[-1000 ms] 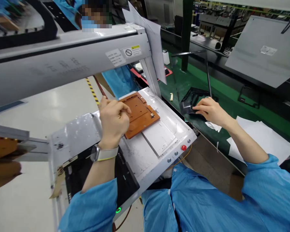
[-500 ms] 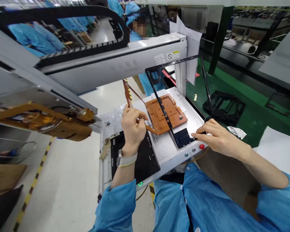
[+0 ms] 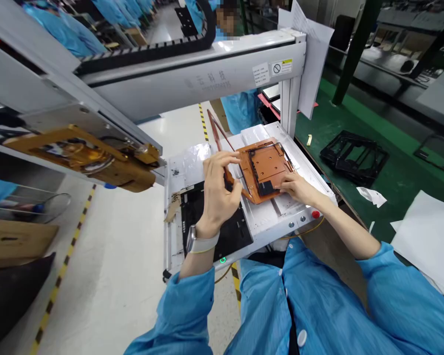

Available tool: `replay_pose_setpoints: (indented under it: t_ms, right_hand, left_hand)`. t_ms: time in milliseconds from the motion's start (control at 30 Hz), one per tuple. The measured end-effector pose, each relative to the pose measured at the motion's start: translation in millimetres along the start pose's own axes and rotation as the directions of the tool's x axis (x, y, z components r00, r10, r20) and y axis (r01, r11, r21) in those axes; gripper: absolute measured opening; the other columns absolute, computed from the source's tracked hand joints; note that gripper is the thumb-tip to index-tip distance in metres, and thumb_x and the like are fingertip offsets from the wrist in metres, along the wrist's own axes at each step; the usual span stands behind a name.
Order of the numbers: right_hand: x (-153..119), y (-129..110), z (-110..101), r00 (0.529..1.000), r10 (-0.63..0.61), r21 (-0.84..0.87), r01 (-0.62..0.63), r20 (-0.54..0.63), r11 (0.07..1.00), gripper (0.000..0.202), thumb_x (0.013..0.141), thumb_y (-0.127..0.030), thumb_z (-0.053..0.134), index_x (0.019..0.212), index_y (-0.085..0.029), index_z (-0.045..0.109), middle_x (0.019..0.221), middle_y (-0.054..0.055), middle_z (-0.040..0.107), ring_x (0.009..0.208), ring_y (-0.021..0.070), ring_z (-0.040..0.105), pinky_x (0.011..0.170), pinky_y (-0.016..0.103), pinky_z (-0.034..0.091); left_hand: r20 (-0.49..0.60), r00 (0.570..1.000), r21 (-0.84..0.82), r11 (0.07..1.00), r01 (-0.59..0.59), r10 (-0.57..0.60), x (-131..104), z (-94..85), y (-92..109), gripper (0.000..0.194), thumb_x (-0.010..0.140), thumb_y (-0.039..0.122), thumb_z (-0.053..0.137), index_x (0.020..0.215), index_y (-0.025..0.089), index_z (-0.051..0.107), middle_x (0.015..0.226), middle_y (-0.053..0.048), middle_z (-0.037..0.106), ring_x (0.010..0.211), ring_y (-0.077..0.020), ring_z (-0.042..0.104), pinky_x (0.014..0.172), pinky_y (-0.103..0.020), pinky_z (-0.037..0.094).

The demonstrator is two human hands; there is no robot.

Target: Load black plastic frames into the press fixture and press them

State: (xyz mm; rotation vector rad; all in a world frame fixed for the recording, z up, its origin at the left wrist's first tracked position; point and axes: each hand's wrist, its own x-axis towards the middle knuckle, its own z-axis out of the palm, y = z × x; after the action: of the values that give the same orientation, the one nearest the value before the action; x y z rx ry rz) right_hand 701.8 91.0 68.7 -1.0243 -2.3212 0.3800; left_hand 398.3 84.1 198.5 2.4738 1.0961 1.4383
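Note:
A thin black frame (image 3: pixel 253 168) lies over the orange fixture (image 3: pixel 269 160) on the white machine bed. At the frame's near right corner, my right hand (image 3: pixel 296 187) pinches its edge with closed fingers. My left hand (image 3: pixel 222 190), fingers apart and curved, is beside the fixture's raised orange lid frame (image 3: pixel 215 132); the thumb and fingertips do not meet. A black panel (image 3: pixel 233 229) lies on the bed under and beside my left wrist, partly hidden by it.
A white gantry beam (image 3: pixel 207 74) crosses above the bed, with a brass-coloured machine head (image 3: pixel 122 170) at left. Black frames (image 3: pixel 353 155) are stacked on the green table (image 3: pixel 318 143) at right. A red button (image 3: pixel 315 214) is on the front edge. People in blue are behind.
My right hand has lowered the black frame from upright onto the orange fixture, moving left and inward. My left hand's fingers have opened off the lid frame. The view has shifted slightly.

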Motion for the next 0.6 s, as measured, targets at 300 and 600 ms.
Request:
replay_pose_setpoints:
  t_ms: [300,600]
  right_hand:
    - [-6.1,-5.7,18.3,0.999,-0.024,0.025,0.025,-0.034,0.999,0.048,0.099,-0.005,0.056,0.130,-0.024,0.088,0.118,0.013,0.075,0.111,0.0302,0.065,0.100,0.052,0.056]
    - [-65.1,-57.5,-11.7,0.994,0.068,-0.178,-0.082,-0.086,0.981,0.029,0.102,-0.014,0.058,0.111,-0.024,0.084,0.109,0.014,0.077,0.110,0.0352,0.066,0.102,0.058,0.057]
  left_hand:
    - [0.200,0.965,-0.146,0.979,-0.140,0.168,22.8,36.4,21.3,0.016,0.102,0.027,0.071,0.117,0.027,0.064,0.139,-0.009,0.080,0.146,-0.0308,0.069,0.131,-0.060,0.054]
    - [0.441,0.846,-0.346,0.927,-0.148,0.300,18.8,99.1,33.2,0.038,0.107,0.035,0.078,0.142,0.021,0.069,0.157,-0.016,0.073,0.162,-0.0334,0.059,0.139,-0.061,0.049]
